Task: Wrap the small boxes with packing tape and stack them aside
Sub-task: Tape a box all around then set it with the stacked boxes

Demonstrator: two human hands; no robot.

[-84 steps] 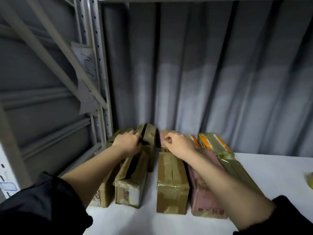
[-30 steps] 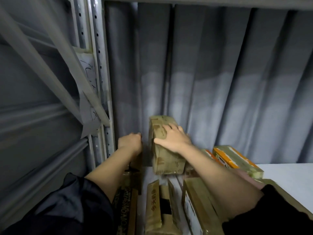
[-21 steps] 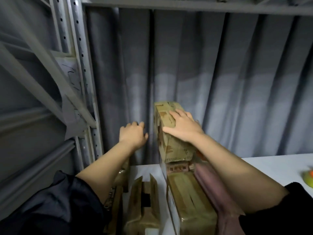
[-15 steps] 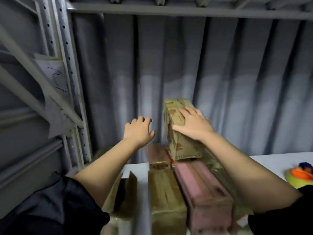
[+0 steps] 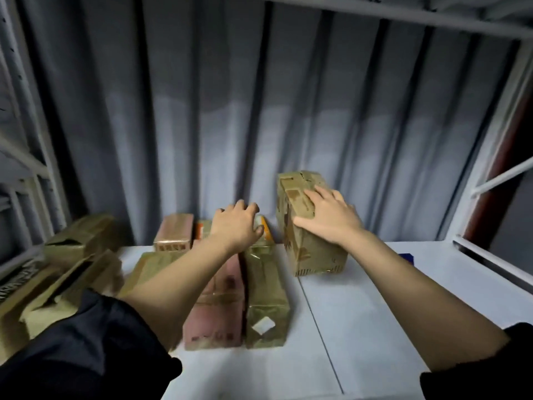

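Right hand [image 5: 326, 217] grip clasps taped box [image 5: 311, 226], center-right; left hand [image 5: 236, 226] spread, empty. Box looks light, stiff, slick—hold by the sides.

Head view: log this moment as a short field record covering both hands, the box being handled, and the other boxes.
right hand: grips the taped brown box from above
taped brown box: at the right end of the row, near end seemingly raised off the white shelf
left hand: open, above the row, holding nothing
row: pink box beside olive box, lying flat
backdrop: grey curtain
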